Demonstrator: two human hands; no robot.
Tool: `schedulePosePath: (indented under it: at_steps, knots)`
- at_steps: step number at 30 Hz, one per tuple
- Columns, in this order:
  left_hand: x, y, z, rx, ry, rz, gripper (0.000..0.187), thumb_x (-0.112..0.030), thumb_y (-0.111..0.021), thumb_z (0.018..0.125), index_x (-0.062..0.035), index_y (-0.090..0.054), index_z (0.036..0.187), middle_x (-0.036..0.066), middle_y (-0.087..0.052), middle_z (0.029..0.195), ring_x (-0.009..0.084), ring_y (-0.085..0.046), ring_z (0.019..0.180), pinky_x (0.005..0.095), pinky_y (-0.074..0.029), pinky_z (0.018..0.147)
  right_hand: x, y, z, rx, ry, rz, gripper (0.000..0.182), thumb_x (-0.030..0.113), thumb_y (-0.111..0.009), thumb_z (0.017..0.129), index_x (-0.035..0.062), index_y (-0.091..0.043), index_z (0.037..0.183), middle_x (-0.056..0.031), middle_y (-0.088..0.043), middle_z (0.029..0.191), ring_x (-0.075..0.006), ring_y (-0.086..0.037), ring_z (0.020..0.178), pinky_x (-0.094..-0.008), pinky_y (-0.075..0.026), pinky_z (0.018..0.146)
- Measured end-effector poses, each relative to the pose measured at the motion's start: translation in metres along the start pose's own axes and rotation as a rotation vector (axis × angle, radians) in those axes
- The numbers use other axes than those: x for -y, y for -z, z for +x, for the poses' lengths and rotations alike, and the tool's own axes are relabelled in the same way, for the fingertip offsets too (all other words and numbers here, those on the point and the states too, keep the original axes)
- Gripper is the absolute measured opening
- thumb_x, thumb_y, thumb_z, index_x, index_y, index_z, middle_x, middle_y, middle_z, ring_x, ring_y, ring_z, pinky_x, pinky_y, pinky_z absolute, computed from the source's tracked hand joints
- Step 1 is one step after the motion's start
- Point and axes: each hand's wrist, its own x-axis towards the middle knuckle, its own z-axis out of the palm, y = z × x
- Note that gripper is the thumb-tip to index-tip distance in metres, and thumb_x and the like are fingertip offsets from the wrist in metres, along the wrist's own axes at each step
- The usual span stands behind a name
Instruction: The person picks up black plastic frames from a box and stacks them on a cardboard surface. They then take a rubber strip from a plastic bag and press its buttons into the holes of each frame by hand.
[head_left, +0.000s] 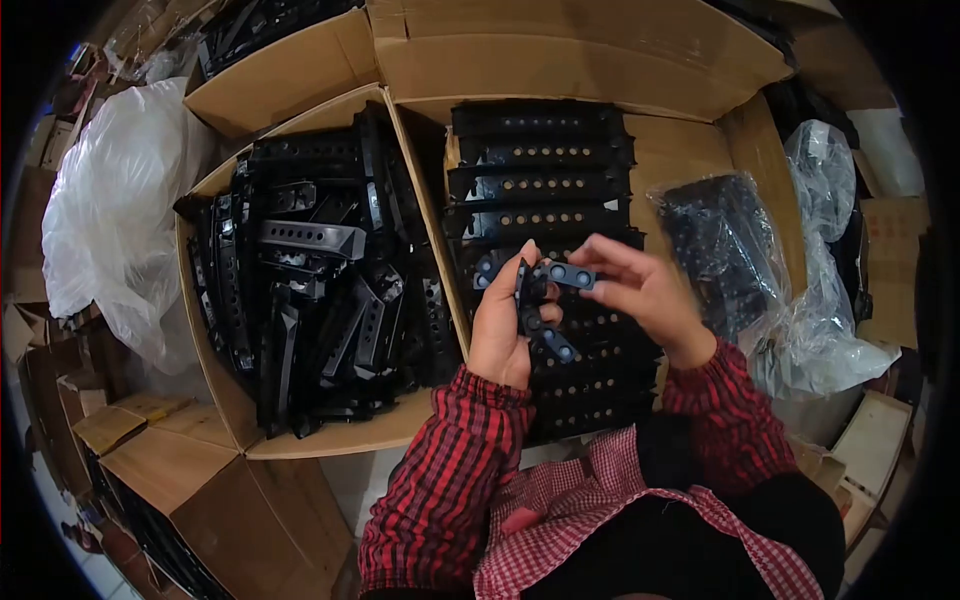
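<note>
Above the open boxes, my left hand [497, 335] is closed around a small bunch of dark plastic pieces, their blue-grey strips [570, 275] marked with round dots and sticking out on several sides. My right hand [655, 300] has its thumb and fingers at the tip of the strip on the right, apparently pinching it; part of this hand is blurred. Beneath both hands, black perforated plastic bars [540, 186] lie in a neat column of rows. My fingers cover the centre of the bunch.
A carton [225, 425] to the left holds a jumbled heap of black plastic bars [310, 238]. Clear plastic bags [120, 215] sit at far left, and a wrapped dark bundle [725, 250] lies at right. A cardboard divider [430, 210] stands between the boxes.
</note>
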Motion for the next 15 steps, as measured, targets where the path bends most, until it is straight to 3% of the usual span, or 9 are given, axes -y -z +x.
schedulePosePath:
  at_steps: [6, 8, 9, 11, 12, 13, 15]
  knots:
    - [0.02, -0.014, -0.003, -0.085, -0.044, 0.205, 0.02, -0.027, -0.065, 0.085, -0.0108, -0.055, 0.094, -0.001, -0.058, 0.08, 0.0071, -0.055, 0.065, 0.0178, -0.039, 0.046, 0.004, -0.01, -0.025, 0.03, -0.002, 0.16, 0.059, -0.004, -0.064, 0.077, 0.0013, -0.043, 0.132, -0.004, -0.05, 0.119, -0.0118, -0.05, 0.107, -0.0246, -0.047, 0.084]
    - [0.021, -0.01, -0.005, -0.062, 0.012, 0.227, 0.019, -0.026, -0.062, 0.087, -0.0098, -0.056, 0.096, -0.001, -0.056, 0.077, 0.0074, -0.053, 0.061, 0.0181, -0.04, 0.044, 0.001, -0.014, -0.026, -0.051, 0.251, 0.095, 0.047, -0.001, -0.065, 0.079, -0.001, -0.051, 0.124, -0.003, -0.055, 0.11, -0.0116, -0.055, 0.097, -0.0235, -0.048, 0.079]
    - [0.022, -0.008, -0.006, -0.034, 0.064, 0.243, 0.019, -0.026, -0.06, 0.089, -0.0088, -0.057, 0.097, -0.001, -0.055, 0.074, 0.0077, -0.051, 0.057, 0.0185, -0.041, 0.042, 0.002, -0.01, -0.027, -0.054, 0.244, 0.1, 0.047, -0.001, -0.065, 0.079, -0.001, -0.051, 0.124, -0.003, -0.055, 0.11, -0.0116, -0.055, 0.097, -0.0235, -0.048, 0.079]
    - [0.02, -0.009, -0.013, -0.005, 0.113, 0.192, 0.021, -0.028, -0.06, 0.089, -0.0092, -0.057, 0.098, 0.001, -0.056, 0.078, 0.0083, -0.051, 0.059, 0.0187, -0.041, 0.042, 0.013, 0.0, -0.028, -0.102, 0.342, -0.458, 0.029, 0.004, -0.065, 0.082, -0.0031, -0.061, 0.109, -0.0024, -0.06, 0.096, -0.0118, -0.058, 0.084, -0.0227, -0.049, 0.071]
    - [0.018, -0.01, -0.016, 0.031, 0.158, 0.139, 0.023, -0.03, -0.06, 0.089, -0.0096, -0.057, 0.099, 0.002, -0.056, 0.082, 0.009, -0.052, 0.06, 0.0188, -0.041, 0.042, 0.021, -0.002, -0.028, -0.164, 0.354, -0.426, 0.019, 0.01, -0.063, 0.085, -0.004, -0.066, 0.098, -0.0023, -0.061, 0.085, -0.0118, -0.058, 0.072, -0.0222, -0.048, 0.064]
    - [0.017, -0.01, -0.017, 0.033, 0.172, 0.121, 0.026, -0.033, -0.06, 0.089, -0.0102, -0.057, 0.101, 0.004, -0.054, 0.086, 0.01, -0.052, 0.062, 0.0182, -0.041, 0.042, 0.02, 0.0, -0.029, -0.167, 0.354, -0.425, 0.019, 0.01, -0.063, 0.085, -0.004, -0.066, 0.098, -0.0023, -0.061, 0.085, -0.0118, -0.058, 0.072, -0.0222, -0.048, 0.064]
    - [0.016, -0.007, -0.015, 0.066, 0.186, 0.064, 0.027, -0.032, -0.06, 0.089, -0.0098, -0.056, 0.104, 0.005, -0.054, 0.087, 0.0102, -0.051, 0.061, 0.0181, -0.04, 0.042, 0.019, 0.005, -0.03, -0.183, 0.165, -0.118, 0.021, 0.016, -0.061, 0.087, -0.003, -0.066, 0.094, -0.0031, -0.061, 0.08, -0.011, -0.056, 0.066, -0.0222, -0.047, 0.06]
